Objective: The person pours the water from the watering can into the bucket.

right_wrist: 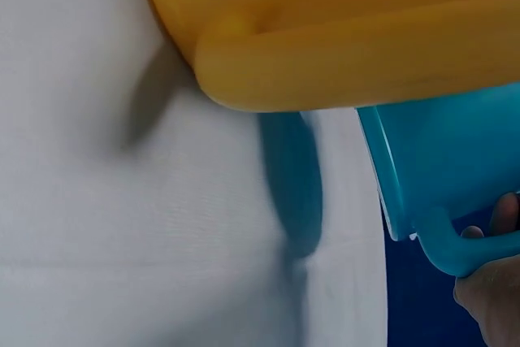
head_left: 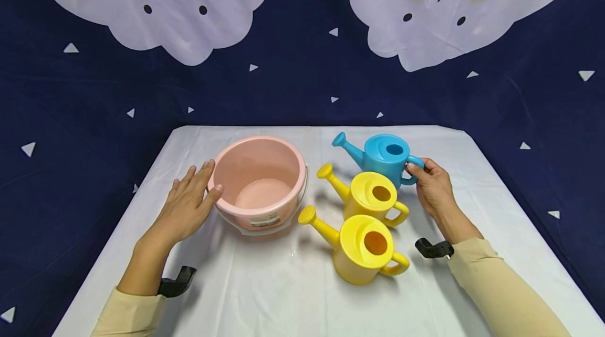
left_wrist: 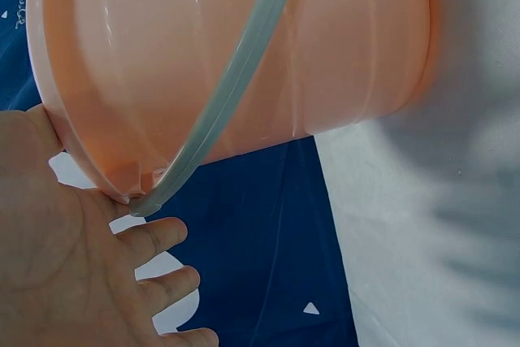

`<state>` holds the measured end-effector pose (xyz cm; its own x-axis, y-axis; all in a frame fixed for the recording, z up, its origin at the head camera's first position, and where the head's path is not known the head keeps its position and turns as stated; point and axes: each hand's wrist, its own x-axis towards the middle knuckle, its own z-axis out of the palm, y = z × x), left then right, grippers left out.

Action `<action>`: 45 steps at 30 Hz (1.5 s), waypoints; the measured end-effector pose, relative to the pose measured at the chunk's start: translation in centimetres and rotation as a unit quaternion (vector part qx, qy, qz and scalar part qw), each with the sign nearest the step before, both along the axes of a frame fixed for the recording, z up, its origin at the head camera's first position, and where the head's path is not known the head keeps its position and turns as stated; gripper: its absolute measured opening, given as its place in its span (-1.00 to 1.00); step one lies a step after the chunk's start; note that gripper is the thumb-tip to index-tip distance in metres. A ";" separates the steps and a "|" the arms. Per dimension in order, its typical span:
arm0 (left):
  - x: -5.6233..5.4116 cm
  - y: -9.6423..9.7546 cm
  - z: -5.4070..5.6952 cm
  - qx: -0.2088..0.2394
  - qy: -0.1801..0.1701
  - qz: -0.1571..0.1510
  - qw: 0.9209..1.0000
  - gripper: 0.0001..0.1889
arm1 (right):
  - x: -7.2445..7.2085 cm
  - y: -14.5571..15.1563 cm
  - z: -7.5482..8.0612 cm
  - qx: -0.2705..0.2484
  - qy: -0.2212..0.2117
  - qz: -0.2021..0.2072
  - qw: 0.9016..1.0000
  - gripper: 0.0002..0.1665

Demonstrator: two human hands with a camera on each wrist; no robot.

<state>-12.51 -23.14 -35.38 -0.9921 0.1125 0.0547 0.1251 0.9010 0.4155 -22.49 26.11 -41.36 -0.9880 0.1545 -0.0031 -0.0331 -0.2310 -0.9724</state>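
Observation:
A pink bucket (head_left: 257,211) with a pale grey handle (left_wrist: 236,79) stands left of the middle of the table. My left hand (head_left: 189,206) rests against its left rim, fingers straight and spread; in the left wrist view the palm (left_wrist: 65,258) lies beside the rim. At the back right, my right hand (head_left: 434,187) grips the handle of a blue watering can (head_left: 383,161), whose spout points left. The right wrist view shows the fingers curled round that blue handle (right_wrist: 459,249). Two yellow watering cans, one in the middle (head_left: 364,195) and one nearer (head_left: 356,253), stand before the blue one.
A white cloth covers the table (head_left: 264,295). Behind it hangs a dark blue backdrop (head_left: 293,90) with clouds and small white triangles. A little water shows in the bucket's bottom, and a few drops lie on the cloth before it.

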 end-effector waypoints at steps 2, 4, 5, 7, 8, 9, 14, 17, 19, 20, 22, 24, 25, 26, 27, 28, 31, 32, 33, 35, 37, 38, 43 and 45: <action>0.0 0.0 0.0 0.000 0.001 0.000 1.000 -0.29 | 0.0 0.1 0.2 -0.003 0.001 -0.002 1.000 -0.88; 0.0 0.1 0.0 0.000 0.001 0.000 1.000 -0.29 | 0.0 0.2 0.4 -0.008 0.004 -0.003 1.000 -0.87; 0.0 0.1 0.0 -0.001 0.001 0.000 1.000 -0.29 | 0.0 0.3 0.5 -0.011 0.007 -0.003 1.000 -0.88; 0.0 0.1 0.0 -0.002 0.001 0.000 1.000 -0.29 | -0.1 0.5 0.7 -0.021 0.014 -0.002 1.000 -0.90; 0.0 0.0 0.0 -0.002 0.000 0.000 1.000 -0.29 | -0.1 0.5 0.8 -0.026 0.019 -0.001 0.999 -0.90; 0.0 0.1 0.0 -0.003 0.000 0.000 1.000 -0.29 | -0.1 0.6 0.9 -0.030 0.023 -0.001 0.999 -0.90; 0.1 0.1 0.0 -0.001 0.001 0.001 1.000 -0.29 | -0.2 1.0 1.4 -0.037 0.035 -0.004 0.999 -0.89; 0.1 0.2 0.0 0.000 0.002 0.001 1.000 -0.29 | -0.2 1.2 1.7 -0.044 0.042 -0.004 0.998 -0.88; 0.1 0.1 0.0 0.001 0.002 0.000 1.000 -0.29 | -0.2 1.3 1.9 -0.048 0.045 -0.005 0.998 -0.87; 0.1 0.1 0.0 0.001 0.000 0.000 1.000 -0.29 | -0.1 1.3 2.0 -0.048 0.046 -0.006 0.998 -0.85; 0.1 0.1 0.1 0.001 -0.001 0.000 1.000 -0.29 | -0.2 1.4 2.2 -0.047 0.044 -0.010 0.998 -0.84; 0.1 0.1 0.1 0.000 -0.001 -0.001 1.000 -0.29 | -0.2 1.4 2.4 -0.039 0.039 -0.016 0.998 -0.84; 0.1 0.1 0.1 0.000 -0.001 -0.001 1.000 -0.29 | -0.2 1.4 2.5 -0.036 0.037 -0.019 0.999 -0.83; 0.1 0.1 0.1 0.000 -0.001 -0.001 1.000 -0.29 | -0.2 1.3 2.6 -0.032 0.035 -0.024 0.999 -0.83; 0.1 0.1 0.1 0.000 -0.001 -0.001 1.000 -0.29 | -0.2 1.3 2.8 -0.028 0.033 -0.027 0.999 -0.83; 0.1 0.1 0.1 0.000 0.000 -0.001 1.000 -0.29 | -0.2 1.3 2.9 -0.025 0.032 -0.030 0.999 -0.83; 0.1 0.1 0.2 0.000 0.000 -0.001 1.000 -0.29 | -0.1 1.3 3.3 -0.022 0.032 -0.033 0.999 -0.82; 0.1 0.1 0.2 0.000 0.000 -0.001 1.000 -0.29 | -0.1 1.3 3.4 -0.022 0.032 -0.034 0.999 -0.82; 0.1 0.1 0.2 0.000 0.001 -0.002 1.000 -0.29 | -0.1 1.3 3.5 -0.022 0.031 -0.033 0.999 -0.82; 0.1 0.1 0.1 0.000 0.001 -0.001 1.000 -0.29 | 0.0 1.2 3.8 -0.023 0.031 -0.031 0.999 -0.82; 0.1 0.1 0.1 0.000 0.002 0.000 1.000 -0.29 | 0.0 1.2 4.1 -0.022 0.031 -0.028 0.999 -0.81; 0.1 0.1 0.1 0.000 0.001 0.001 1.000 -0.29 | 0.1 1.1 4.2 -0.024 0.032 -0.027 0.999 -0.81; 0.1 0.1 0.1 0.002 -0.001 0.001 1.000 -0.29 | 0.4 0.9 4.9 -0.029 0.037 -0.023 0.999 -0.80; 0.1 0.1 0.1 0.001 -0.002 0.000 1.000 -0.29 | 0.5 0.7 5.2 -0.026 0.037 -0.021 0.999 -0.77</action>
<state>-12.41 -23.03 -35.30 -0.9922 0.1132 0.0518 0.1245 0.8997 0.4184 -22.01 26.86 -36.19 -0.9786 0.1967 0.0603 -0.1148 -0.2788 -0.9534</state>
